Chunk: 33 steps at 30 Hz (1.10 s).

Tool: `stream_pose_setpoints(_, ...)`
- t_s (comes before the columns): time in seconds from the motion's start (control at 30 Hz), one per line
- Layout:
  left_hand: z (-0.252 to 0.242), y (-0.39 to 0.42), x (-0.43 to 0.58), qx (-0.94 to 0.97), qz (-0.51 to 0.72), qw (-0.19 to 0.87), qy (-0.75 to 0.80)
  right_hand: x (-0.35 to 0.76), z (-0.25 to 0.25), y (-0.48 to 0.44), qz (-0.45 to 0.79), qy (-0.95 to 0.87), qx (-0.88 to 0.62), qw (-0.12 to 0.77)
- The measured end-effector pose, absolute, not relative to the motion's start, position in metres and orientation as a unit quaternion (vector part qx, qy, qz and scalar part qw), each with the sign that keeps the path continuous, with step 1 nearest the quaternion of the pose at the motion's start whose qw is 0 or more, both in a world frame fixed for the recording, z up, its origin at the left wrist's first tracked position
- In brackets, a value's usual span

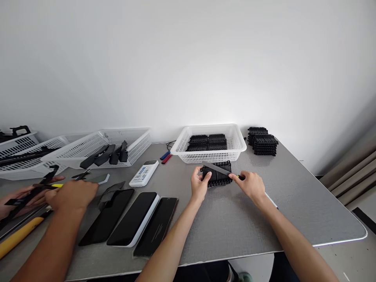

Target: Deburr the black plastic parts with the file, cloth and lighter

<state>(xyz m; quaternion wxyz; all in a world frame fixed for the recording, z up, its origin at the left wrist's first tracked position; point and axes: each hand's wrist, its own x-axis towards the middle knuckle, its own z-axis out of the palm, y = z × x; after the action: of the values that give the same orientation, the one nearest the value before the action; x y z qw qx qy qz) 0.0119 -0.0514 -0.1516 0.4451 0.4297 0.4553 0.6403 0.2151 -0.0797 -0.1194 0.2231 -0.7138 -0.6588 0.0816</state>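
Note:
My left hand (200, 183) is closed on the left end of a black plastic panel (221, 178) with toothed edges, thumb on its face. In my right hand (249, 184) is a flat metal file (216, 168) with a dark handle. The file lies slantwise across the panel's upper face, its tip up and to the left. Just behind the panel stands a white basket (207, 157) holding similar black panels (207, 142). My fingers hide part of the file's handle.
Stacked black panels (264, 145) stand at the back right. Three phone-like devices (133, 219) and a white power bank (143, 173) lie left. A co-worker's hands (72, 194) work at far left, near baskets (96, 152) of black parts. A pen (272, 200) lies beneath my right forearm.

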Motion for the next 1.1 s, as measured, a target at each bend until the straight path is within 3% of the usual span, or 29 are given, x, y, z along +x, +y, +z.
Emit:
stream_pose_setpoints(0.37,-0.147,-0.050,0.011,0.395,0.648,0.460,0.460,0.244,-0.119,-0.070,0.060,-0.601,-0.743,0.289)
stream_pose_setpoints(0.73,-0.142,-0.053,0.011,0.403,0.639,0.470,0.456,0.242,-0.120,-0.069,0.064,-0.594,-0.746,0.293)
stream_pose_setpoints(1.1,-0.148,-0.061,0.023,0.452,0.596,0.484,0.455,0.216,-0.118,-0.076,0.167,-0.609,-0.687,0.361)
